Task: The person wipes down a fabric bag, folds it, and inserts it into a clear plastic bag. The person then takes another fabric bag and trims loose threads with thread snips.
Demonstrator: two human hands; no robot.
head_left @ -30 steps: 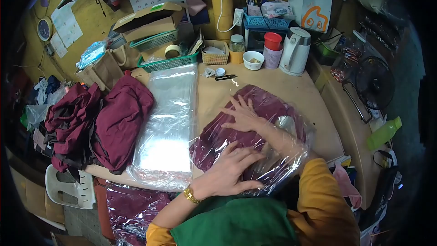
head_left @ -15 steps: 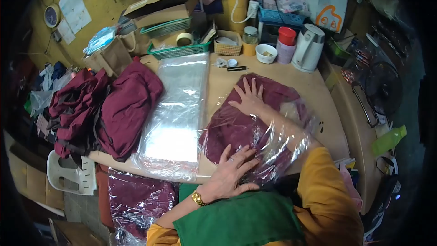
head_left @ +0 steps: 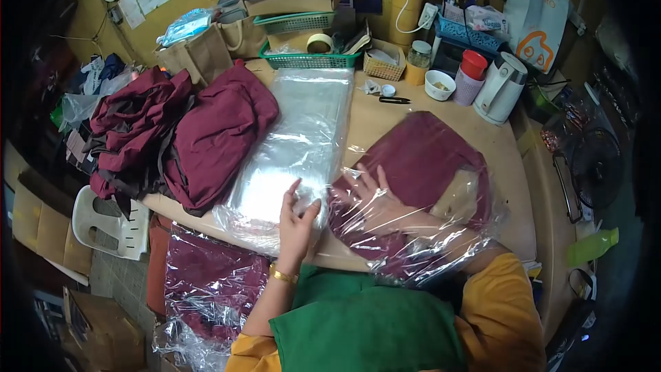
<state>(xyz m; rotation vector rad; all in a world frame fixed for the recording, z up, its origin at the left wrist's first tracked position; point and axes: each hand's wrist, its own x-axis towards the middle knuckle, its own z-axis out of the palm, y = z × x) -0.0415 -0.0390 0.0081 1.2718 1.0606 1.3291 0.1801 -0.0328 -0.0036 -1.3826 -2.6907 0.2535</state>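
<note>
A maroon garment (head_left: 420, 158) lies inside a clear plastic bag on the tabletop, right of centre. My right hand (head_left: 372, 196) is under the film of that bag, over the garment's left part, fingers spread. Above the near end of a stack of clear plastic bags (head_left: 292, 138), my left hand (head_left: 299, 220) is raised with thumb and fingers apart and nothing visible between them. More maroon cloth (head_left: 220, 131) with dark straps is heaped to the left of the stack.
Behind stand green baskets (head_left: 310, 60), a white bowl (head_left: 439, 86), a red-lidded cup (head_left: 469, 77) and a white kettle (head_left: 501, 89). Black snips (head_left: 394, 100) lie on the table (head_left: 375, 120). Below the near edge is a bagged maroon garment (head_left: 213, 275); a white chair (head_left: 110, 224) stands at left.
My left hand has lifted off the bagged garment and moved left to the bag stack. My right hand has slid down and left across the garment. The camera view has shifted.
</note>
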